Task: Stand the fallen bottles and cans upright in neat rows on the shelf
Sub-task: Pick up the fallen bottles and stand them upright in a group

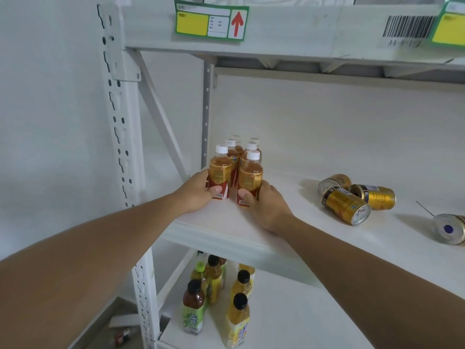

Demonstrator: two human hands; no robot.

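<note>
Several small amber tea bottles with white caps stand upright in two rows at the left end of the white shelf (221,230). My left hand (198,192) grips the front left bottle (221,170) at its base. My right hand (266,205) grips the front right bottle (250,175) the same way. To the right, three gold cans (346,205) lie on their sides in a cluster. A fourth can (450,229) lies fallen at the right edge, its bottom toward me.
The white upright post (125,147) and a diagonal brace (161,117) border the shelf on the left. The upper shelf beam (302,31) carries green-yellow labels and a barcode. Taller bottles (216,285) stand on the lower shelf.
</note>
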